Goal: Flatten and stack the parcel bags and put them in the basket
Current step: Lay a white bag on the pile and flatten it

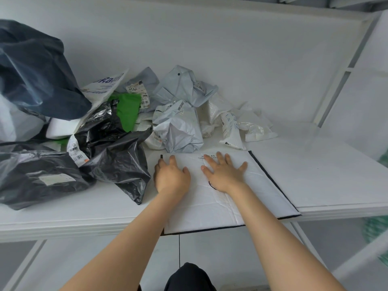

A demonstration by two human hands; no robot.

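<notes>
Fingers (212, 159) of right hand (224, 173) spread flat, palm down, gripping nothing, pressed on white parcel bag (231, 204). Left hand (171, 177) also palm down on same bag, fingers loosely curled at its far left edge, beside small dark tab; hold on that edge could not be told. Bag lay flat on white counter (325, 171), dark trim along right and near edges, near edge overhanging counter's front. Small upside-down print just beyond right fingertips, too blurred to read; dark curved mark under right wrist. Beyond fingers, crumpled pale grey bag (178, 131) with shipping labels, barcodes visible, text illegible. Further back, second grey bag (184, 85) and green bag (128, 112). Right of fingertips, rolled white bag (231, 129) with blue characters, unreadable. Left of fingers, black bags (117, 152), one bearing barcode label; behind them white bag (105, 85) with blue lettering, partly hidden. Basket not identified with certainty.
</notes>
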